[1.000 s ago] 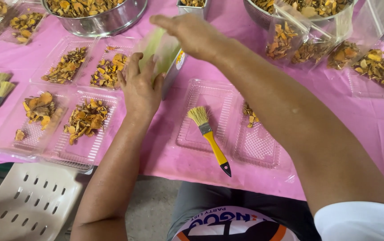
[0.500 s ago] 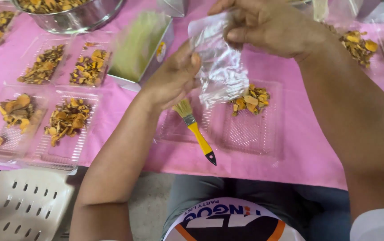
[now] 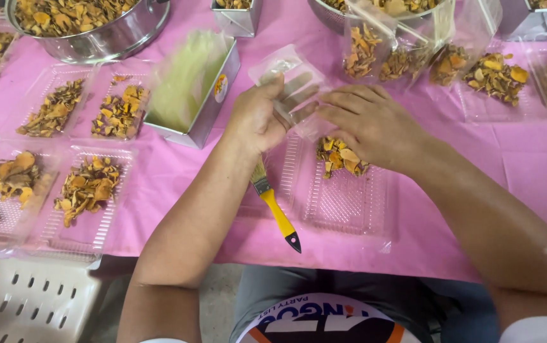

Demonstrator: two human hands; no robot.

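Small clear plastic bag (image 3: 292,86) was held above the pink-covered counter (image 3: 413,146), just over the far edge of a clear plastic tray (image 3: 349,203). Left hand (image 3: 257,117) pinched one side of the bag, grip closed on the film; right hand (image 3: 365,124) lay against the other side, fingers flat on it and holding it (bag looked empty, though film was hard to read). A pile of dried orange-yellow slices (image 3: 340,155) sat in the tray, directly beneath the right hand. A yellow-handled brush (image 3: 276,213) lay on the counter beside the tray, under the left wrist. Farther left: a metal box of folded bags (image 3: 191,89), then more filled trays (image 3: 89,187). A steel bowl of slices (image 3: 82,25) stood at the far edge.
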